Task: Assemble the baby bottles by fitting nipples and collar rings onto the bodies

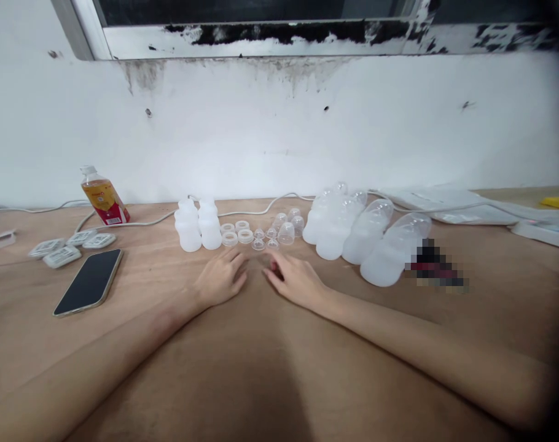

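At the far left of the wooden table, a pale scrap, too vague to identify. Next, a cluster of flat white cases, labels too small to read, and nearby a dark-screened phone, lying flat. Behind, near the wall, an orange-and-red drink bottle, upright, with a pale cable passing close by and going out of sight behind the white bottles. Standing in rows, these; the rear ones mostly masked by the front pair.

Just in front, the left hand, palm down, fingers loosely curved, thumb apart from them; forearm cut off by the frame. Beyond its fingertips, four translucent rings; cannot tell whether touching the nearest. Then small clear teats and, just behind, clear domes, overlapping and hard to count.

Near the teats, the right hand, index finger extended toward them, thumb well apart from it; contact unclear. Farther right, dome-topped bottles, partly hiding one another. Beside the nearest, a pixelated patch, contents unreadable. Behind, a crumpled clear bag, a white strip and a yellow object, both cut off.
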`<action>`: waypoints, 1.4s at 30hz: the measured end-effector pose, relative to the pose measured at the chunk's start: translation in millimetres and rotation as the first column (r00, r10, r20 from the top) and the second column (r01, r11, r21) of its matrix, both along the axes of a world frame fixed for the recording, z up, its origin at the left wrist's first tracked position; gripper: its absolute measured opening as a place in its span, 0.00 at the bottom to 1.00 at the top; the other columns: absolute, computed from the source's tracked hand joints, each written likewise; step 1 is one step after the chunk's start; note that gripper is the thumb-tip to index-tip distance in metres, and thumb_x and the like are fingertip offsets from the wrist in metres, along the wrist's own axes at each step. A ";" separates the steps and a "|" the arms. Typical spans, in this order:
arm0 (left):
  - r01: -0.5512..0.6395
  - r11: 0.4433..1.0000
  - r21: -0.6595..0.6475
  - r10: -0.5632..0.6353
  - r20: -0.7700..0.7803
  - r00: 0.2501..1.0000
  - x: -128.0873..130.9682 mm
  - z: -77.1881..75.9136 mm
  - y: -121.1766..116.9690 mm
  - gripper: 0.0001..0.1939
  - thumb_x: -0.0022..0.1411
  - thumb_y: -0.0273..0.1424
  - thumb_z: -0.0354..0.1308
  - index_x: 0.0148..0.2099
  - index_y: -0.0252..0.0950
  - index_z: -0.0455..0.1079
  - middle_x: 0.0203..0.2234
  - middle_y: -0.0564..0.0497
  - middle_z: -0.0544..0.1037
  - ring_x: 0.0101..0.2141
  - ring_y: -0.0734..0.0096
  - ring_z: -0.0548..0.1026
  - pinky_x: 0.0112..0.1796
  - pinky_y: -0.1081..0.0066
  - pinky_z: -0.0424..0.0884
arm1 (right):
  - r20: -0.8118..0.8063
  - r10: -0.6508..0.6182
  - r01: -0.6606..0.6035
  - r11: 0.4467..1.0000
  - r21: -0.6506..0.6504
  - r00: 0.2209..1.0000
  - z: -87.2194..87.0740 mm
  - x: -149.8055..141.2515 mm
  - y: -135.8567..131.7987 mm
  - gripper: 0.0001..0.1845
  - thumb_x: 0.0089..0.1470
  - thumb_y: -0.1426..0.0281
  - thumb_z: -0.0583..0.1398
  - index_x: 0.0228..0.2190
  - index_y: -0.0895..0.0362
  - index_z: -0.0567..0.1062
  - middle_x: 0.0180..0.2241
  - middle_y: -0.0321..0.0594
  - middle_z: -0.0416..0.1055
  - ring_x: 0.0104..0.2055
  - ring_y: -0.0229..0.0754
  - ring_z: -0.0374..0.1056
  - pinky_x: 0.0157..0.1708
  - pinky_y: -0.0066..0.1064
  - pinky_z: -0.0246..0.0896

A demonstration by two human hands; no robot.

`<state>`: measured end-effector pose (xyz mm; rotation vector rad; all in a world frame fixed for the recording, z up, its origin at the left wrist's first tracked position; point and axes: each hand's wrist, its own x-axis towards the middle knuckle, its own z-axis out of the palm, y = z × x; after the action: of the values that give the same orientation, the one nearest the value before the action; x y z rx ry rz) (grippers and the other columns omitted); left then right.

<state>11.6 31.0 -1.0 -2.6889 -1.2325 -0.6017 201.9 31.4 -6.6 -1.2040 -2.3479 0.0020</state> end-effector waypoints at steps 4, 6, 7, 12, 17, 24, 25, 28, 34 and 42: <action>-0.040 0.990 0.138 0.041 -0.003 0.999 4.3 -4.9 24.6 0.21 0.57 0.28 0.45 0.53 0.26 0.54 0.50 0.40 0.60 0.50 0.59 0.56 0.49 0.62 0.55 | -0.130 -0.192 0.185 0.981 -0.063 0.973 -2.9 6.9 28.1 0.24 0.50 0.67 0.52 0.49 0.61 0.56 0.28 0.40 0.70 0.29 0.42 0.66 0.31 0.31 0.58; -0.090 0.985 0.150 0.095 -0.025 0.995 6.7 -7.4 34.8 0.23 0.57 0.30 0.45 0.54 0.25 0.53 0.51 0.39 0.60 0.51 0.57 0.55 0.49 0.60 0.54 | -0.151 -0.225 0.217 0.974 -0.065 0.963 -4.6 9.4 40.8 0.24 0.50 0.67 0.52 0.49 0.61 0.58 0.28 0.40 0.70 0.30 0.42 0.66 0.32 0.31 0.57; -0.108 0.983 0.149 0.115 -0.037 0.993 7.7 -8.2 38.1 0.22 0.57 0.30 0.45 0.53 0.25 0.54 0.50 0.39 0.61 0.50 0.56 0.55 0.48 0.59 0.55 | -0.155 -0.232 0.224 0.972 -0.066 0.960 -5.4 10.0 45.9 0.22 0.51 0.66 0.51 0.48 0.60 0.60 0.27 0.40 0.71 0.29 0.42 0.66 0.32 0.31 0.57; -0.136 0.971 0.196 0.153 -0.073 0.986 10.0 -6.6 37.9 0.17 0.58 0.32 0.43 0.48 0.29 0.61 0.41 0.42 0.68 0.44 0.57 0.60 0.43 0.59 0.57 | -0.210 -0.210 0.192 0.976 -0.103 0.955 -6.9 11.0 58.2 0.12 0.51 0.66 0.51 0.35 0.58 0.68 0.23 0.37 0.69 0.25 0.39 0.64 0.28 0.29 0.56; -0.127 0.972 0.199 0.147 -0.089 0.985 7.2 -2.2 26.4 0.13 0.58 0.33 0.45 0.42 0.31 0.64 0.33 0.44 0.70 0.39 0.59 0.63 0.39 0.60 0.58 | -0.302 -0.085 0.040 0.988 -0.152 0.950 2.9 11.0 45.4 0.08 0.50 0.67 0.51 0.29 0.57 0.67 0.22 0.34 0.67 0.24 0.34 0.62 0.26 0.25 0.55; -0.033 0.994 0.105 0.028 0.051 0.998 1.1 -2.8 4.2 0.09 0.55 0.32 0.49 0.39 0.35 0.65 0.40 0.46 0.66 0.43 0.62 0.61 0.41 0.62 0.60 | -0.010 0.100 -0.100 0.989 -0.106 0.995 4.8 7.4 11.8 0.14 0.50 0.64 0.52 0.38 0.57 0.66 0.28 0.37 0.67 0.29 0.37 0.63 0.29 0.29 0.56; -0.033 0.995 0.094 0.026 0.079 0.997 0.4 -3.2 2.3 0.10 0.55 0.32 0.49 0.40 0.36 0.65 0.43 0.45 0.65 0.44 0.62 0.61 0.42 0.62 0.60 | 0.032 0.081 -0.078 0.994 -0.083 0.996 3.5 7.0 9.1 0.15 0.50 0.63 0.52 0.40 0.57 0.65 0.31 0.39 0.67 0.30 0.39 0.63 0.31 0.30 0.57; -0.020 1.000 0.014 0.018 0.115 0.993 -1.6 -4.6 0.5 0.11 0.56 0.30 0.49 0.42 0.37 0.65 0.41 0.47 0.67 0.42 0.63 0.63 0.42 0.61 0.60 | 0.101 0.050 -0.045 0.998 -0.054 0.994 1.4 6.5 4.6 0.16 0.53 0.64 0.49 0.42 0.56 0.65 0.36 0.42 0.65 0.32 0.40 0.64 0.32 0.32 0.58; 0.065 0.983 -0.171 0.023 0.469 0.883 -3.9 -6.2 7.8 0.20 0.54 0.30 0.51 0.51 0.37 0.58 0.43 0.46 0.65 0.41 0.66 0.66 0.41 0.64 0.65 | -0.158 0.096 -0.117 0.985 -0.129 0.983 4.5 4.8 9.6 0.15 0.54 0.67 0.48 0.44 0.54 0.62 0.41 0.42 0.62 0.34 0.38 0.64 0.36 0.34 0.59; 0.317 0.787 -0.529 0.284 0.767 0.576 -6.4 -6.1 18.4 0.22 0.47 0.34 0.58 0.45 0.33 0.60 0.37 0.48 0.72 0.40 0.64 0.70 0.42 0.63 0.66 | -0.680 -0.084 -0.418 0.731 -0.539 0.729 11.2 2.5 20.9 0.17 0.46 0.67 0.56 0.40 0.60 0.63 0.18 0.30 0.60 0.17 0.29 0.55 0.13 0.20 0.47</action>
<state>5.2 49.4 -7.1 -2.9715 -1.8763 -1.9678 204.5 52.4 4.6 -0.9877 -1.7897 1.2512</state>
